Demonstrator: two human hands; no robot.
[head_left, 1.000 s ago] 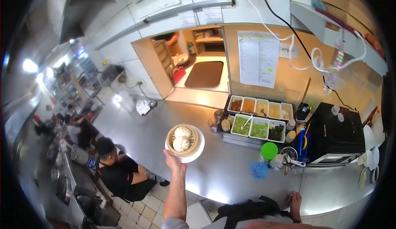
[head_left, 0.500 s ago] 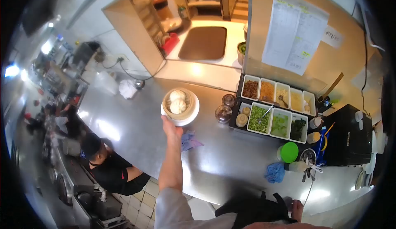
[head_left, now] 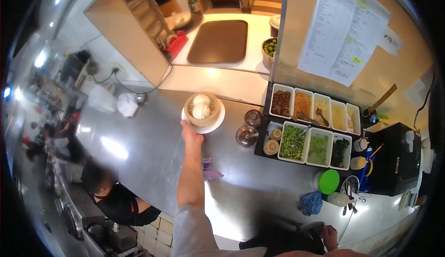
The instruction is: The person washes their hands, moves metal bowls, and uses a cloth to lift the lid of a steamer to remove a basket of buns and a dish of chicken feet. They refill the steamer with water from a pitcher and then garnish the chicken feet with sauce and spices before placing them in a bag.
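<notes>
My left hand (head_left: pixel 191 134) reaches forward over the steel counter, closed on the near edge of a white plate (head_left: pixel 218 125). On that plate sits a round bamboo steamer (head_left: pixel 188 110), its lid off, with white steamed buns (head_left: pixel 201 106) inside. Low at the right, beside my dark apron, my right hand (head_left: pixel 329 236) is curled closed; its palm side is hidden. Near my left forearm lies a pinkish-purple cloth (head_left: pixel 212 170). Two round jars (head_left: pixel 246 136) stand to the right of the plate.
A pass-through ledge (head_left: pixel 213 82) lies beyond the counter, with a brown tray (head_left: pixel 218 41) further back. Topping tubs (head_left: pixel 293 142) fill a rack at right, near a green-lidded container (head_left: pixel 328 181) and blue cloth (head_left: pixel 311 203). A co-worker (head_left: pixel 118 196) stands at left.
My left hand has carried the plate and steamer forward, closer to the pass-through ledge. The view has shifted, and my right hand stays low by the apron.
</notes>
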